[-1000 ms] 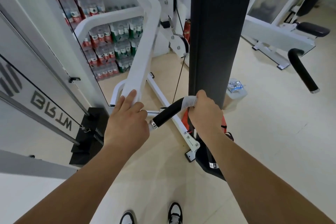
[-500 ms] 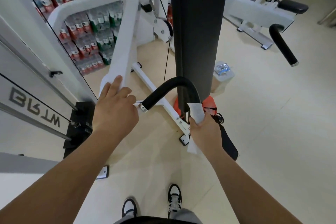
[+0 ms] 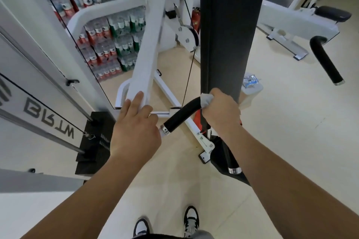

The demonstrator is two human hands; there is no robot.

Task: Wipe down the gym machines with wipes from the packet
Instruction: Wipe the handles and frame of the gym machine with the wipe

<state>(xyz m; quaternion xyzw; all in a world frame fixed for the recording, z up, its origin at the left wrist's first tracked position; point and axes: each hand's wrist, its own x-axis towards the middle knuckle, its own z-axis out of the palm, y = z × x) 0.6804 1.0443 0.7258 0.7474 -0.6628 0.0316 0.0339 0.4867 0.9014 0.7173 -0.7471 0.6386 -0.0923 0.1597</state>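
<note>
Wipe [image 3: 206, 100]: bunched under my right hand [image 3: 221, 114], which grips it round the bend of the black handle [image 3: 182, 114].
Left hand [image 3: 136, 130]: fingers straight, resting on the white frame bar [image 3: 147, 54].
Packet [image 3: 250, 80]: on a pale box [image 3: 252, 91], well apart.

Matt black foam handle [image 3: 182, 115]; glossy white metal frame [image 3: 147, 48].

Beige floor [image 3: 291, 141] has shrink-wrapped bottle packs [image 3: 108, 58] way past the left fingers [image 3: 138, 99], a white tub [image 3: 252, 91] just beyond the right fingers [image 3: 216, 93], and sneakers [image 3: 191, 218] well below both.
</note>
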